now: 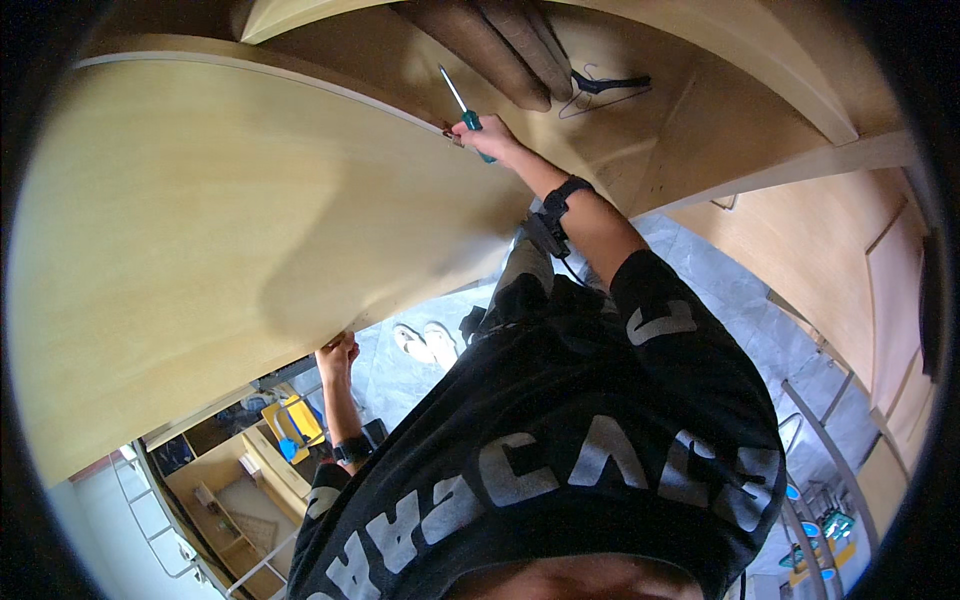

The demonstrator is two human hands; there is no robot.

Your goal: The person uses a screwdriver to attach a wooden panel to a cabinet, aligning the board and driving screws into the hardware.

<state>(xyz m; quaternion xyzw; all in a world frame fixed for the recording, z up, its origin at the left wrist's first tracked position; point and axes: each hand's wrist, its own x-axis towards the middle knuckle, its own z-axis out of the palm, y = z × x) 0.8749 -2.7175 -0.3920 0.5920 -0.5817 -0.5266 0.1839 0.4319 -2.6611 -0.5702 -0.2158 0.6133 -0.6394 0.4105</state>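
Note:
My right hand is closed around the green handle of a screwdriver, its bare shaft pointing up and away to the left. That hand is at the far edge of a large light wooden door, beside a small brownish metal piece that looks like a hinge. Down at the door's near edge, my left hand has its fingers curled over the wood. Part of its grip is hidden by the panel.
Inside the open wooden cabinet are long brown rolls and a dark hanger. White shoes rest on grey tiles below. A desk with shelves stands lower left; metal rails run at the right.

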